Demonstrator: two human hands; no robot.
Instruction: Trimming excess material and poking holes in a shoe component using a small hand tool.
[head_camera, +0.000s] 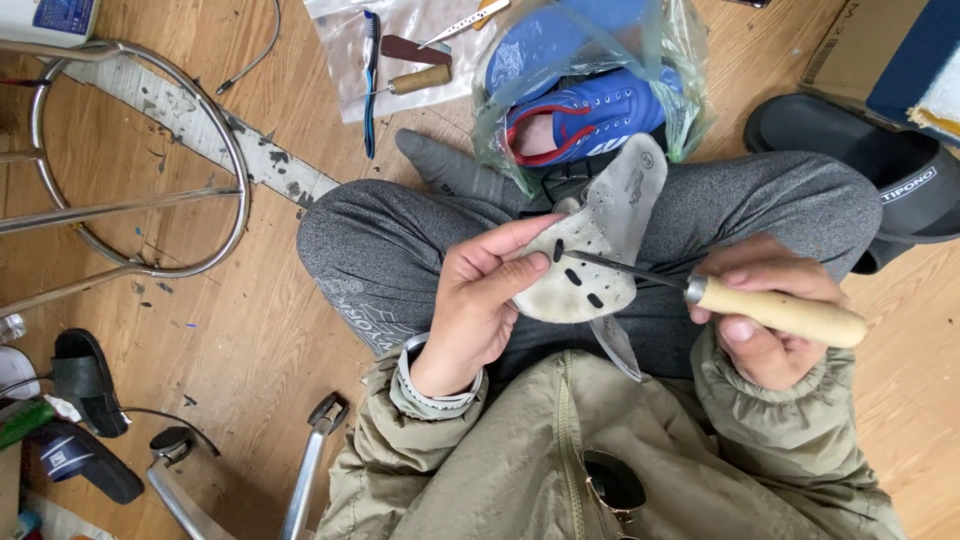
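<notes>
My left hand (478, 298) grips a worn grey shoe insole (610, 235) by its wide end, thumb across the top, over my grey-trousered lap. The insole has a few dark slots cut in it. My right hand (762, 318) is closed around the pale wooden handle of an awl (775, 312). Its thin dark metal shaft (625, 267) lies across the insole, with the tip at one of the slots.
A blue sneaker in a clear green plastic bag (590, 95) lies beyond my knees. Hand tools rest on a plastic sheet (400, 60) on the wooden floor. A metal stool frame (130, 190) stands at left, black sandals (880, 165) at right and lower left.
</notes>
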